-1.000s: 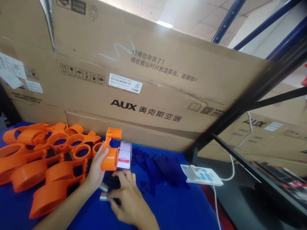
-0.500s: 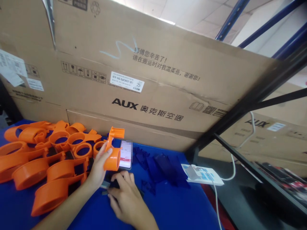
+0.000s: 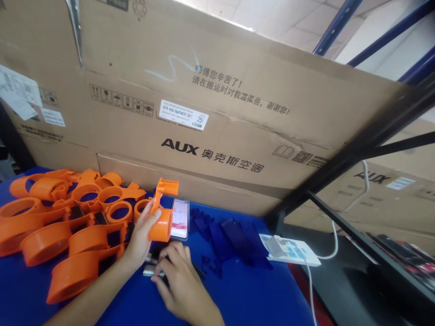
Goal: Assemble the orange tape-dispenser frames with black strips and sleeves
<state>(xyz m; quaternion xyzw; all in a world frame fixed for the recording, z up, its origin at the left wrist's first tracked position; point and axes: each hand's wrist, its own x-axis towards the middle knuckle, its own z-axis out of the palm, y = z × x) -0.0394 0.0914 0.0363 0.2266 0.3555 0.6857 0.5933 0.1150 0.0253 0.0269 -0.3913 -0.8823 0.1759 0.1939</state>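
Note:
My left hand (image 3: 141, 237) is closed round an orange plastic holder (image 3: 160, 215), a ring with an upright arm, held just above the blue table (image 3: 244, 294). Below it my right hand (image 3: 180, 276) lies on the table, fingers curled over small black and silver parts (image 3: 151, 266) that I cannot make out clearly. A phone (image 3: 180, 219) with a lit screen lies flat just behind the orange holder.
A heap of several orange holders (image 3: 64, 222) covers the table's left side. Dark blue plastic pieces (image 3: 227, 235) lie right of the phone. A white power strip (image 3: 288, 249) with a cable sits at the right edge. A large cardboard box (image 3: 217, 122) walls off the back.
The view has shifted a little; my right hand has crept slightly back over the small parts. The left hand still holds the orange holder in about the same place.

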